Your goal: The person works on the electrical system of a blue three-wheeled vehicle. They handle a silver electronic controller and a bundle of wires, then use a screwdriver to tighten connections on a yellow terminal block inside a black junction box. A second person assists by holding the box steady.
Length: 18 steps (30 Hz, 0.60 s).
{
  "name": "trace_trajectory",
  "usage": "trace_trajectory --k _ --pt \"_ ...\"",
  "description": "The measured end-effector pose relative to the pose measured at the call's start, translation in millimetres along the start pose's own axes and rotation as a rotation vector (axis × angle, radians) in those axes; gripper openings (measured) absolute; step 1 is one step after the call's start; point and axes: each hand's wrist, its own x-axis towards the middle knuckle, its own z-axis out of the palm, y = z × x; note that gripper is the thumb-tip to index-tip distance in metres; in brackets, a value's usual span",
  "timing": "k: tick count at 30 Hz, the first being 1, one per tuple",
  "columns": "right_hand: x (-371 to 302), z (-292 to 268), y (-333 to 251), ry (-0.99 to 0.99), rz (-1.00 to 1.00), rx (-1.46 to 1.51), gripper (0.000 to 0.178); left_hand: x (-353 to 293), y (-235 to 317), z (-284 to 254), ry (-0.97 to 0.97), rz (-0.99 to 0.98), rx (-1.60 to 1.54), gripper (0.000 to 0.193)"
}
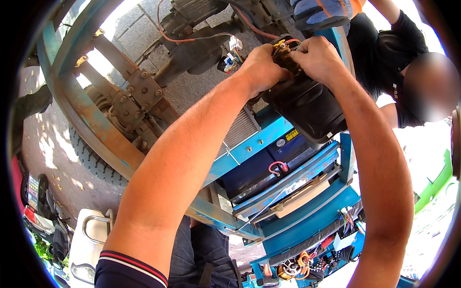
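Observation:
A black housing [307,105] with a rounded, box-like body sits in the blue metal frame, with small brass-coloured terminals [281,46] at its far end. My left hand [263,71] is wrapped round the far left side of that housing, just below the terminals. Close by on the right, my right hand [318,58] has its fingers pinched together at the terminals; whatever lies between the fingertips is too small or hidden to name. A red cable [261,32] runs to this end. Left of my left hand hangs a white plug connector [235,43] with coloured wires.
Another person's blue-and-orange gloved hand [321,13] is just beyond my right hand; that person crouches at the right. A dark blue battery [254,170] stands nearer me in the blue frame [240,156]. Axle parts [144,91] and a tyre [93,161] lie left.

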Motion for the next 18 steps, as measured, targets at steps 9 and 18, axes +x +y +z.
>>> trace_trajectory --k 9,18 --pt "-1 -1 0 0.006 0.033 0.036 0.023 -2 1 -1 -0.020 -0.008 -0.044 0.055" --pt "-3 3 2 0.043 -0.012 0.089 0.026 -3 1 -1 -0.026 -0.006 -0.076 0.053"
